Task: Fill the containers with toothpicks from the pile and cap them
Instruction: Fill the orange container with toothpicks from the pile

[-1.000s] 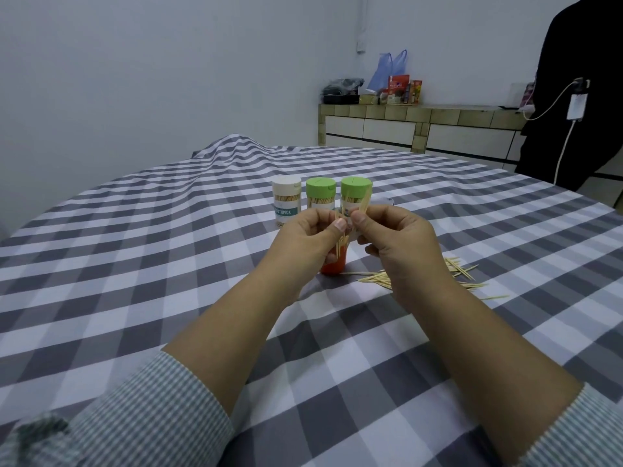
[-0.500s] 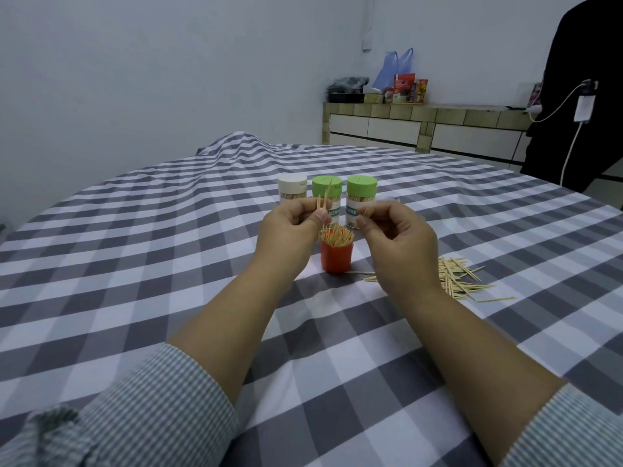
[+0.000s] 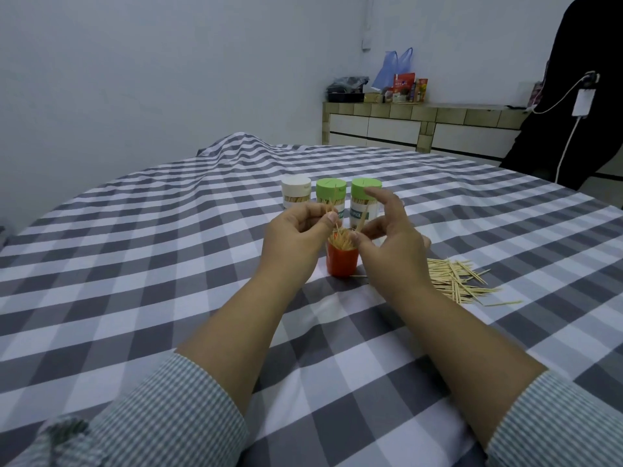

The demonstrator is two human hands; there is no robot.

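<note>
Mid-surface on the checked tablecloth (image 3: 168,298): orange container (image 3: 342,262), uncapped, upright, packed with toothpicks (image 3: 341,240) sticking out of the top. Left hand (image 3: 296,237) hovers at its left rim, thumb and forefinger pinching a few toothpicks over the opening. Right hand (image 3: 387,237) on the other side, thumb and forefinger pinched on one toothpick slanting up from the container; other fingers spread loose, index tip raised in front of the right green cap.

Behind the orange one, toward the far edge, three capped containers in a row, just beside each other: white-capped container (image 3: 296,196) on the left, green-capped container (image 3: 331,197) in the middle, second green-capped container (image 3: 365,202) on the right, partly hidden by the right hand. All upright, toothpicks visible through the clear walls.

Loose pile (image 3: 458,281) lies flat right of the orange container, near the right wrist, a few strays toward the right edge.

Both forearms bare, striped sleeves (image 3: 161,416) pushed up.
</note>
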